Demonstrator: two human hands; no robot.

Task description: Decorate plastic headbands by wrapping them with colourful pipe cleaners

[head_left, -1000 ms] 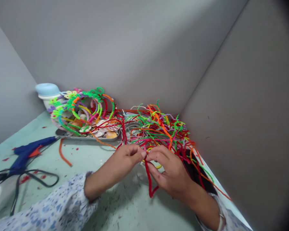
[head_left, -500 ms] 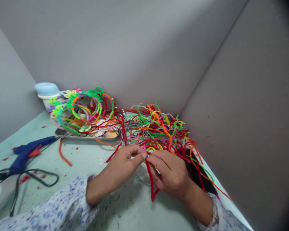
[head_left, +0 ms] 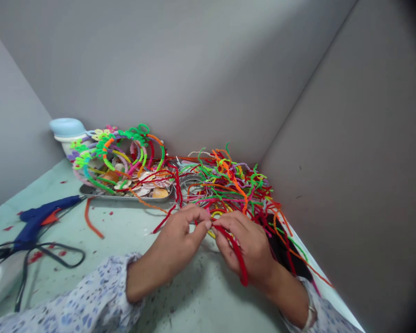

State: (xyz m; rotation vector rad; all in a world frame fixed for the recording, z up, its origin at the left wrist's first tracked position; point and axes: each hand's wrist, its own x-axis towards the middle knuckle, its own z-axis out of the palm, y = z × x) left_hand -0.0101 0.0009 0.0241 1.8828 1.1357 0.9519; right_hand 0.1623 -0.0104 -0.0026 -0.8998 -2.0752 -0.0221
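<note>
A red pipe cleaner (head_left: 238,255) runs from my fingertips across the front of my right hand (head_left: 247,247), its bent end hanging near the palm. Thumb and fingers of that hand are pinched on it. My left hand (head_left: 178,243) meets the right at the fingertips, its thumb and forefinger closed on the same pipe cleaner; the exact spot is partly hidden. Just behind the hands lies a heap of coloured pipe cleaners (head_left: 229,180), with yellow and pink pieces showing between the fingers. Coiled silver wire (head_left: 190,185) sits at the heap's left.
A metal tray (head_left: 125,199) with seashells (head_left: 147,185) and pipe-cleaner headbands (head_left: 125,138) stands at the back left, beside a white container with a blue lid (head_left: 67,128). A blue glue gun (head_left: 38,219) and its black cord (head_left: 78,261) lie at left. Grey walls enclose the table.
The red pipe cleaner's loose end, which hung down between my hands, has swung right and now lies across my right hand. Both hands stay nearly in place.
</note>
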